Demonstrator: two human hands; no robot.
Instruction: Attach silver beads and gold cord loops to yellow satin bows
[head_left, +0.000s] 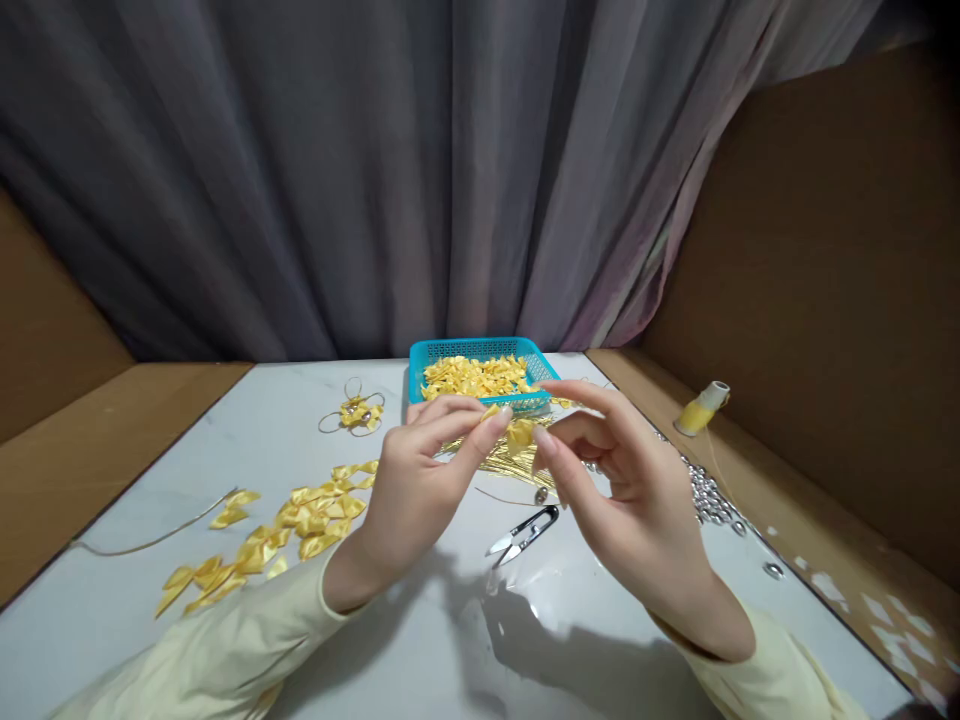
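1 yellow bow (520,436) is held up between the 2 hands, in front of a bundle of gold wires (510,462). The left hand (421,478) pinches its left end between thumb and forefinger. The right hand (643,490) has its thumb at the bow's right edge, forefinger raised apart (whether it grips, I cannot tell). Snips (517,548) lie below; behind stands a blue basket (416,374) of bows (476,378); silver beads (709,495) lie to the right.
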